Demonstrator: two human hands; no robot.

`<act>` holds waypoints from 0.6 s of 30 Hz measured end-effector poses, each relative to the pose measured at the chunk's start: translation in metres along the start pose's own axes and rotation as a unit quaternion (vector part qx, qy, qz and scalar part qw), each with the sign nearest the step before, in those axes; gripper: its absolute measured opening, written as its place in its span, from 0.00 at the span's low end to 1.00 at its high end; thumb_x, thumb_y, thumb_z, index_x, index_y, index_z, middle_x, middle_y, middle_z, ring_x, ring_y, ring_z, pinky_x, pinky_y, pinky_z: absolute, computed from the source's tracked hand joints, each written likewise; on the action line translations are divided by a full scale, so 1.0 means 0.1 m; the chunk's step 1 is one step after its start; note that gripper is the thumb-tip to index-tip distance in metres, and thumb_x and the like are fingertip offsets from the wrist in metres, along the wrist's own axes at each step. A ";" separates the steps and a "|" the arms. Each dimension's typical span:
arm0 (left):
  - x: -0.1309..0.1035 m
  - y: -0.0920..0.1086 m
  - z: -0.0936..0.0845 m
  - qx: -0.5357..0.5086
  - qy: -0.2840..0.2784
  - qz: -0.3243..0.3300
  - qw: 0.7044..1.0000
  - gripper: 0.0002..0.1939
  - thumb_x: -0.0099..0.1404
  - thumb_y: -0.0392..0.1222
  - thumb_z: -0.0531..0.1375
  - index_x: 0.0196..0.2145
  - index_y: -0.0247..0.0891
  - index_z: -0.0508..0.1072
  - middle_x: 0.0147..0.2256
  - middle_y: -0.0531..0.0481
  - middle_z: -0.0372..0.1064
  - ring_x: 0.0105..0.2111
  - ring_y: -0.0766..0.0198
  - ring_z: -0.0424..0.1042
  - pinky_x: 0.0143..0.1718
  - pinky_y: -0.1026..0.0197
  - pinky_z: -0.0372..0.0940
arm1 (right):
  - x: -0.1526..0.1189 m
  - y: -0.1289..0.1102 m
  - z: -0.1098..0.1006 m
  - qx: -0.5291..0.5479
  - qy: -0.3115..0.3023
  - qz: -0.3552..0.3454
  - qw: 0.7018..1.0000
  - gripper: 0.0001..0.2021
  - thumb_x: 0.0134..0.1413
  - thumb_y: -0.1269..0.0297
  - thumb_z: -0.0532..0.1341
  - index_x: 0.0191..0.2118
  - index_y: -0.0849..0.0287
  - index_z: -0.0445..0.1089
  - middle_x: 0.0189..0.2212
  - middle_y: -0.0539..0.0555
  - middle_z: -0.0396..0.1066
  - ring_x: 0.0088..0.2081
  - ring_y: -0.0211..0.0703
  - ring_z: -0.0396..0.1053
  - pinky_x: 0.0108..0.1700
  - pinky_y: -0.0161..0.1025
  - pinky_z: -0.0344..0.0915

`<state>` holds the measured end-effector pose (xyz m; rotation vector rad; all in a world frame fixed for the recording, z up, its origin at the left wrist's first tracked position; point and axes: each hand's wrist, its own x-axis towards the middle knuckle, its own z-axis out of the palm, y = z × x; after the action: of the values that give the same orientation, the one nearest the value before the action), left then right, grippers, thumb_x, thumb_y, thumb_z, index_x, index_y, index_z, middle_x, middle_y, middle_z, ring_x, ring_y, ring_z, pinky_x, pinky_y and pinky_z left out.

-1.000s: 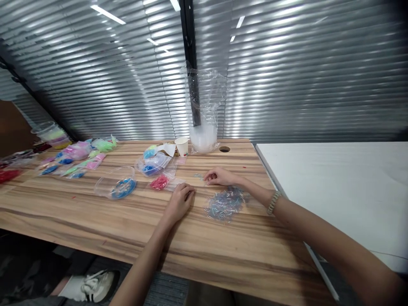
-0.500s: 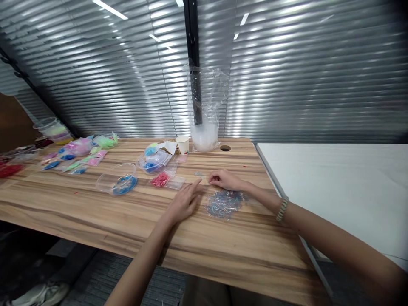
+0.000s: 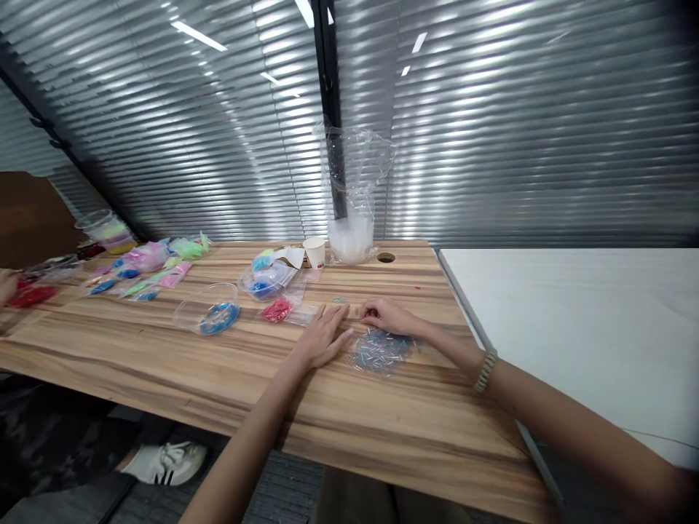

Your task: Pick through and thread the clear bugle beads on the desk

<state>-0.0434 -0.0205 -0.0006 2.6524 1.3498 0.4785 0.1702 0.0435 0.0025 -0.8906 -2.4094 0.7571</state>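
A loose pile of small clear tubes [image 3: 381, 352] lies spread on the wooden table. My left hand [image 3: 323, 336] rests palm down to its left, fingers stretched and apart, next to a small bag of red pieces [image 3: 277, 311]. Just behind the pile my right hand [image 3: 386, 316] is curled with thumb and fingertips pinched together; whatever is between them is too small to make out. Beyond my left fingertips lies a tiny cluster of clear bits [image 3: 339, 300].
Farther left stand a clear round tub with blue contents [image 3: 218, 318] and several bright bags [image 3: 147, 258]. A paper cup [image 3: 314, 252] and a tall plastic bag with white contents [image 3: 351, 239] stand at the back. Another person's hand [image 3: 6, 285] shows at the far left.
My left hand's fingers have spread wider and lie flatter. My right hand stays pinched near the same spot. Another person's hand has come into view at the left edge.
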 end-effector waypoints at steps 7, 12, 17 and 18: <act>-0.04 -0.06 -0.04 -0.083 0.140 -0.053 0.985 0.22 0.72 0.45 0.39 0.61 0.37 0.50 0.55 0.44 0.61 0.58 0.62 0.57 0.63 0.48 0.39 | 0.17 -0.14 0.12 0.032 -0.037 -0.011 0.999 0.05 0.49 0.74 0.58 0.29 0.65 0.72 0.26 0.52 0.71 0.27 0.35 0.64 0.31 0.30 0.58; -0.10 -0.21 -0.06 -0.129 0.294 -0.138 0.937 0.20 0.71 0.45 0.41 0.56 0.36 0.58 0.46 0.42 0.67 0.50 0.59 0.64 0.56 0.49 0.52 | 0.42 -0.36 0.29 0.038 -0.079 -0.049 0.995 0.04 0.48 0.75 0.59 0.28 0.66 0.73 0.23 0.50 0.70 0.24 0.33 0.62 0.28 0.28 0.56; -0.13 -0.27 -0.05 -0.149 0.303 -0.148 0.929 0.19 0.71 0.44 0.42 0.53 0.35 0.61 0.41 0.43 0.69 0.44 0.59 0.67 0.49 0.53 0.60 | 0.54 -0.46 0.37 0.043 -0.097 -0.082 0.991 0.06 0.49 0.74 0.59 0.29 0.65 0.74 0.25 0.51 0.71 0.26 0.34 0.63 0.30 0.29 0.56; -0.13 -0.26 -0.05 -0.149 0.297 -0.141 0.933 0.18 0.71 0.44 0.44 0.52 0.35 0.63 0.41 0.43 0.70 0.43 0.59 0.68 0.48 0.54 0.60 | 0.52 -0.45 0.34 0.047 -0.097 -0.084 0.991 0.06 0.50 0.73 0.59 0.29 0.65 0.74 0.26 0.51 0.72 0.26 0.34 0.64 0.30 0.29 0.57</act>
<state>-0.0720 -0.0154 -0.0050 2.0929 1.6020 1.3937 0.0949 0.0395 0.0177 -0.5910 -2.5538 0.9201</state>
